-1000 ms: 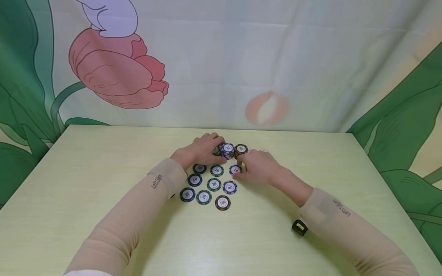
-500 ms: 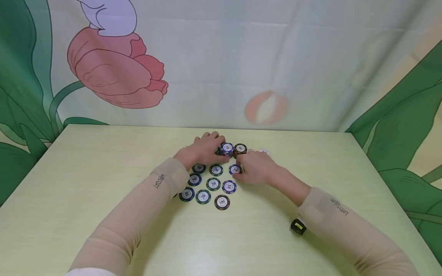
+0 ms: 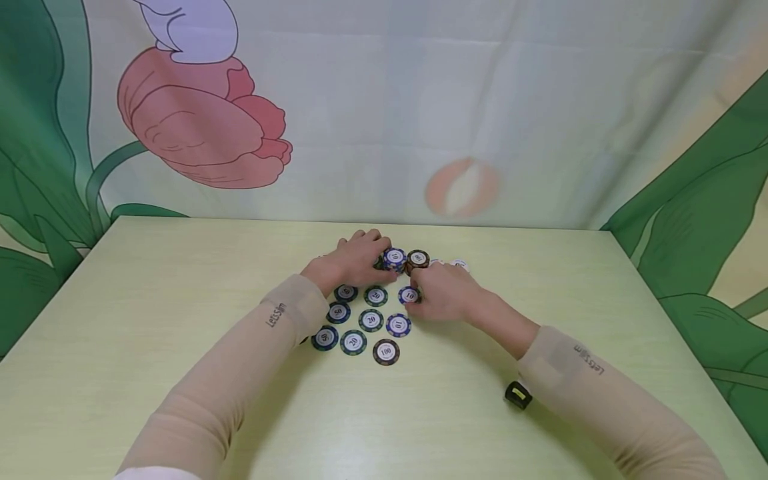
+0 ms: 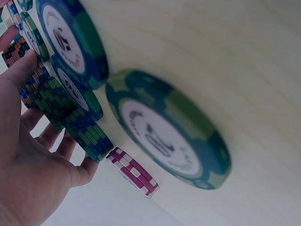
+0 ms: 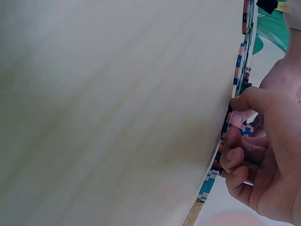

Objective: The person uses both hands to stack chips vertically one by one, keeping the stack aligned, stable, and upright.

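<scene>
A left hand, fingers loosely spread behind a row of chip stacks, could topple them by pressing unevenly. A right hand pinches a blue 10 chip just in front of the stacks; a shallow edge grip could let it slip. Compared with half a second earlier, hardly anything differs.

Left sleeve and right sleeve are beige and close-fitting, each with dark lettering. White fabric borders the left sleeve's upper end.
</scene>
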Demonstrator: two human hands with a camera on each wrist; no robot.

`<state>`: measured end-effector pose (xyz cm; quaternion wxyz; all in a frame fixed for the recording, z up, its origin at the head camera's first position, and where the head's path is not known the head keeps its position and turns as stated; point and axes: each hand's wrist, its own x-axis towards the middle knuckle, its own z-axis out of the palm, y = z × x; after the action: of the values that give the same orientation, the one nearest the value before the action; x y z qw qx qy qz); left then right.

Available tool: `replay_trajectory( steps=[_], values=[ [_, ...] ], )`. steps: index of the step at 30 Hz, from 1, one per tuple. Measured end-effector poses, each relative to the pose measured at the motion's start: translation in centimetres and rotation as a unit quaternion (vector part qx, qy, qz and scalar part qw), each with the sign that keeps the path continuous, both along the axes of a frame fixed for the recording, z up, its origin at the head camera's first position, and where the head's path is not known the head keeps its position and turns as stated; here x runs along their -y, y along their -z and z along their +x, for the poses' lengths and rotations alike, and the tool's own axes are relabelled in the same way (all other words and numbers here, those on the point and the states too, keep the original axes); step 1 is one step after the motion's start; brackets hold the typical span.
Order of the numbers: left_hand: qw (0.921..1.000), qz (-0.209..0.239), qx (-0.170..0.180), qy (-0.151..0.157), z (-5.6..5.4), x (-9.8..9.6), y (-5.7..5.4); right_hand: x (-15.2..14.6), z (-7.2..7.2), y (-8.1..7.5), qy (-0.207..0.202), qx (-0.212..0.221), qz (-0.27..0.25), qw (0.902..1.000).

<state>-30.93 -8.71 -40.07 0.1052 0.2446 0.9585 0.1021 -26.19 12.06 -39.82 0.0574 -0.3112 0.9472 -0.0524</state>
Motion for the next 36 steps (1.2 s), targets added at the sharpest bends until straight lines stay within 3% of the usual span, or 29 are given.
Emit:
replay_trajectory(
  steps=[19, 30, 36],
  values=[
    [0.9998, -0.017, -0.011, -0.004, 0.2, -0.4, -0.3, -0.2, -0.1, 0.4, -0.006, -0.022, -0.021, 0.9995],
    [0.999, -0.013, -0.043, 0.007, 0.0, -0.6, 0.1, -0.1, -0.4, -0.5, 0.012, -0.037, -0.04, 0.9984],
    [0.9993, -0.005, -0.037, 0.003, -0.1, -0.5, 0.1, -0.1, -0.8, -0.9, 0.019, -0.054, -0.052, 0.997]
  ],
)
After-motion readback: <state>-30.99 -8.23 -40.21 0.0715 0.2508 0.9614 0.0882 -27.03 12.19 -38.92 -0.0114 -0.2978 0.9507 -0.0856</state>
